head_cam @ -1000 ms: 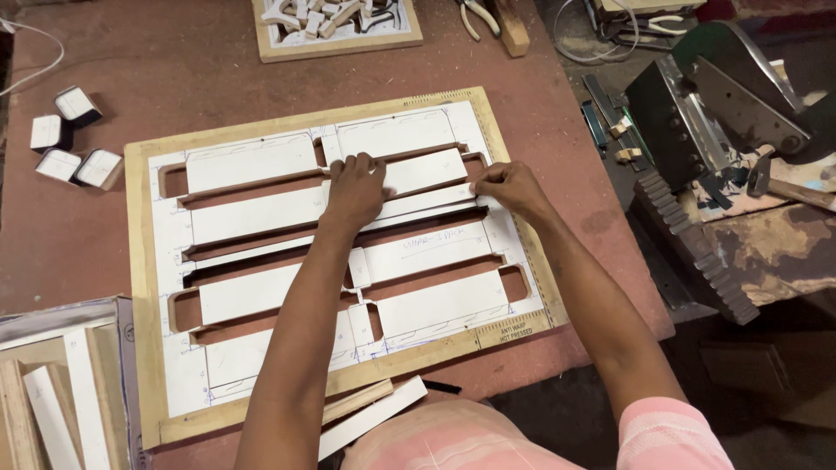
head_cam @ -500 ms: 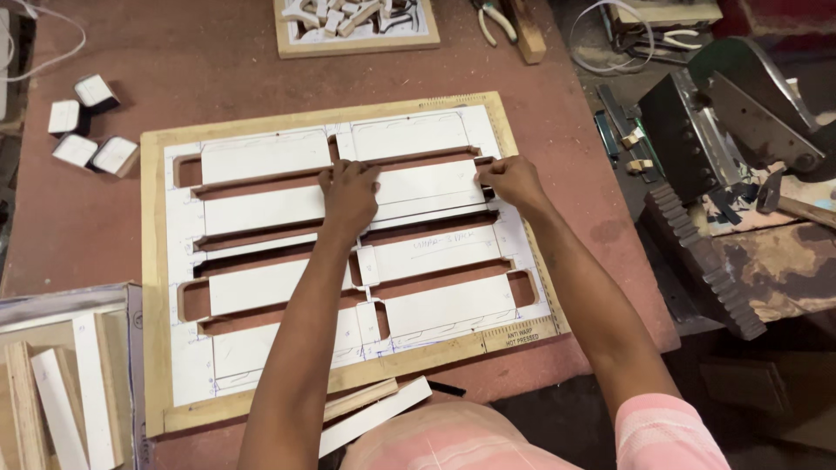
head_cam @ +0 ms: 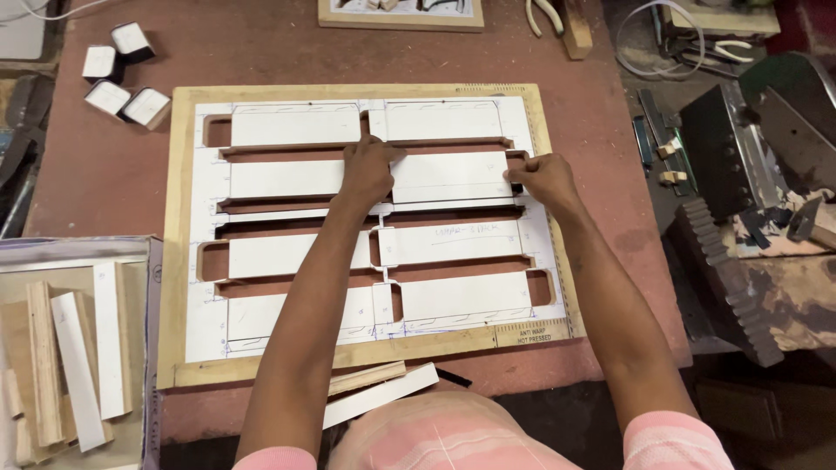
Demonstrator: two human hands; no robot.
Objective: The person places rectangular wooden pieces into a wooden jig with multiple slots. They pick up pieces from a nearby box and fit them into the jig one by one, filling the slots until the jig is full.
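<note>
- Fingers of my left hand (head_cam: 367, 170) lie spread and flat, palm down, pressing the near-middle end of a white strip (head_cam: 448, 177) in the second row of the board; they grip nothing.
- My right hand (head_cam: 538, 177) sits at the same strip's far end, by the board's right edge, fingers curled down onto the strip's tip at a dark slot; whether they pinch it or only press I cannot tell.
- That strip lies flat in the wooden-framed board (head_cam: 178, 261), which carries a white sheet cut into four rows of long panels with dark slots between.
- The board fills the middle of the reddish-brown worktable (head_cam: 113, 174).
- Loose wood and white strips (head_cam: 379, 392) lie just beyond the board's near edge.
- Small white-topped blocks (head_cam: 122, 78) sit off the board's far-left corner.
- A tray of offcuts (head_cam: 70, 348) lies by its near-left corner.
- Metal tools (head_cam: 740, 165) crowd the table's right side.
</note>
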